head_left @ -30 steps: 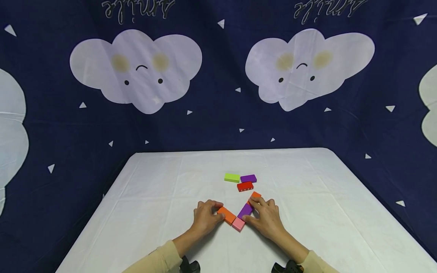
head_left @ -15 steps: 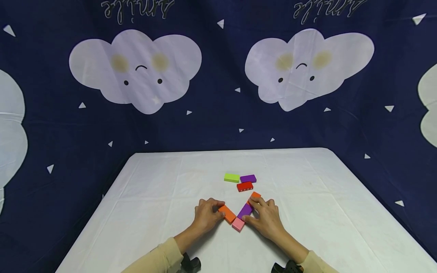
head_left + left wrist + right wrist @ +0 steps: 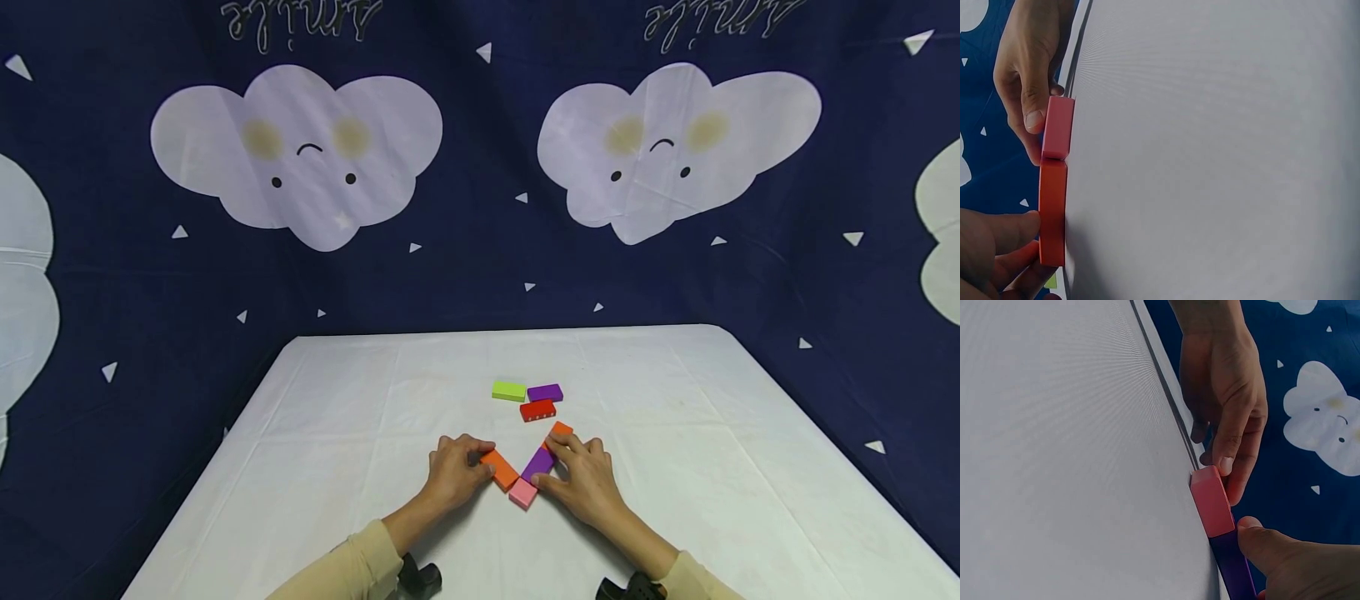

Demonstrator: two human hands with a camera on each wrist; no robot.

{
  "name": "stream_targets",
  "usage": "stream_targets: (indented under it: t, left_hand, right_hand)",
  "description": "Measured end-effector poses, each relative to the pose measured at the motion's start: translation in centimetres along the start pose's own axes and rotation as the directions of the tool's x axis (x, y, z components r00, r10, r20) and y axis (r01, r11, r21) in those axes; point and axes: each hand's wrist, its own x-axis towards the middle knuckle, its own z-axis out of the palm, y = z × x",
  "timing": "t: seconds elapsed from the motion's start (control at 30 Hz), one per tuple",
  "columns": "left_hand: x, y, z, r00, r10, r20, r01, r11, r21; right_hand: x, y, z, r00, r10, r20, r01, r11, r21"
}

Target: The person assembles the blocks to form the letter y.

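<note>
My left hand (image 3: 471, 467) pinches the far end of an orange block (image 3: 501, 471) lying flat on the white table (image 3: 337, 467). My right hand (image 3: 564, 467) holds a purple block (image 3: 538, 463), thumb on its near side, fingers reaching onto a second orange block (image 3: 560, 430). A pink block (image 3: 523, 493) sits where the two lines meet, forming a V. In the left wrist view my fingers (image 3: 1004, 247) grip the orange block (image 3: 1052, 212) beside the pink block (image 3: 1058, 128). In the right wrist view my thumb (image 3: 1272, 547) presses the purple block (image 3: 1235, 565) next to the pink block (image 3: 1212, 500).
Farther back on the table lie a green block (image 3: 509, 390), another purple block (image 3: 545, 392) and a red block (image 3: 538, 409), close together. A dark blue cloth with white clouds (image 3: 300, 150) hangs behind and around the table.
</note>
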Motion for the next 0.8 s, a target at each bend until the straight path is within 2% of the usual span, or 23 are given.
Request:
stream_targets:
  t: [0.53, 0.8]
  left_hand:
    - [-0.05, -0.09, -0.07, 1.0, 0.009, -0.003, -0.009, 1.0, -0.016]
    - [-0.02, -0.13, 0.11, 1.0, 0.01, -0.015, -0.01, 1.0, -0.002]
  right_hand:
    - [-0.02, -0.01, 0.0, 1.0, -0.01, -0.012, 0.01, 1.0, -0.003]
    - [-0.12, 0.12, 0.25, 0.996, -0.059, -0.073, 0.058, 0.998, -0.014]
